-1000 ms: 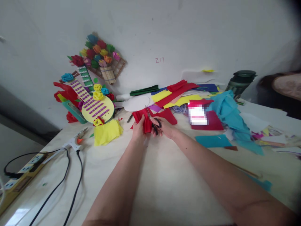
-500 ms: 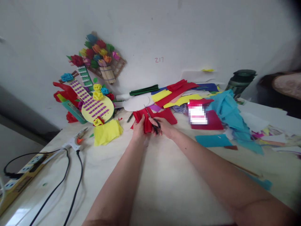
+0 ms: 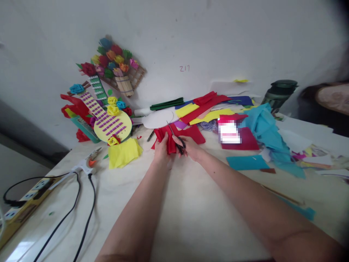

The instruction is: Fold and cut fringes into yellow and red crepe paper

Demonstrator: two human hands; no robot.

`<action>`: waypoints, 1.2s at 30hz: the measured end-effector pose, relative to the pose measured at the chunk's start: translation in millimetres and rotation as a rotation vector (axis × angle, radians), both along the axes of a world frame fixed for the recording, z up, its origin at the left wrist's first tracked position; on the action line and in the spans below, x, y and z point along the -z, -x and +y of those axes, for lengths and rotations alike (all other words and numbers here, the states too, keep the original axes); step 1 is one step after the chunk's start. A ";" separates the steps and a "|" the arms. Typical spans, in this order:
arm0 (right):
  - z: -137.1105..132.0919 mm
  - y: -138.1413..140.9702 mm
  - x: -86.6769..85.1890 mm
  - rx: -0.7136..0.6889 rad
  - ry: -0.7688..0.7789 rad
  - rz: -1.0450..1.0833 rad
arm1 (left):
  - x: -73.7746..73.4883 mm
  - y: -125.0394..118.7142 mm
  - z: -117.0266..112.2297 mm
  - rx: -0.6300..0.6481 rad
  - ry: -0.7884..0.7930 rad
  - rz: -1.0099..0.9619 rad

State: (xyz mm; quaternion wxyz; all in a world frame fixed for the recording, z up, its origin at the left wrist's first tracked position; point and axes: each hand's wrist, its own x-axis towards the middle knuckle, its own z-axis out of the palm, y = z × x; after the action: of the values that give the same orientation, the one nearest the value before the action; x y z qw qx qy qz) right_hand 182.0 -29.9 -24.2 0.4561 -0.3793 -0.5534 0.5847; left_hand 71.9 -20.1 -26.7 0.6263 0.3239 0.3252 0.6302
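Observation:
My left hand (image 3: 161,148) is closed on a folded piece of red crepe paper (image 3: 171,145) in the middle of the table. In my right hand (image 3: 189,146) is a pair of black-handled scissors (image 3: 180,145), fingers wrapped round the handles. Their blades point up and away, lying against the red paper at its right side. Whether the blades are parted cannot be made out. Behind and to the right, a flat red sheet (image 3: 196,134) rests under the hands. A dark pen-like cutter (image 3: 150,135) lies just left of the paper.
Yellow crepe paper (image 3: 124,153), a paper-flower guitar (image 3: 113,123) and a glue gun (image 3: 86,165) with cords are at left. Coloured sheets (image 3: 207,109) lie along the wall. A blue sheet (image 3: 247,162), blue crepe (image 3: 259,122) and a dark bottle (image 3: 280,95) are at right.
Almost nothing differs. Both hands keep their places on the red paper and the scissors, with only a very slight shift of the view and the right hand.

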 end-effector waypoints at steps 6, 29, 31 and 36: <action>0.7 0.8 1.1 0.011 -0.004 0.017 | 2.3 0.1 2.1 -0.019 -0.011 -0.015; 0.2 4.2 3.9 0.059 -0.044 0.044 | -0.2 -1.6 2.5 -0.070 0.010 -0.039; 0.1 5.8 3.9 0.065 -0.053 0.048 | -0.3 -1.6 3.5 -0.092 0.016 -0.062; -0.9 10.2 4.8 0.073 -0.061 0.047 | -0.5 -1.0 3.8 -0.116 0.050 -0.080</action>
State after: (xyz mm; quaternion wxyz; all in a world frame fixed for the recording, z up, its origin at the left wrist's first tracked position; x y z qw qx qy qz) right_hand 171.8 -30.8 -29.0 0.5013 -0.3716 -0.5458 0.5593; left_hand 72.9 -16.3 -26.3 0.6092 0.2632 0.3336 0.6696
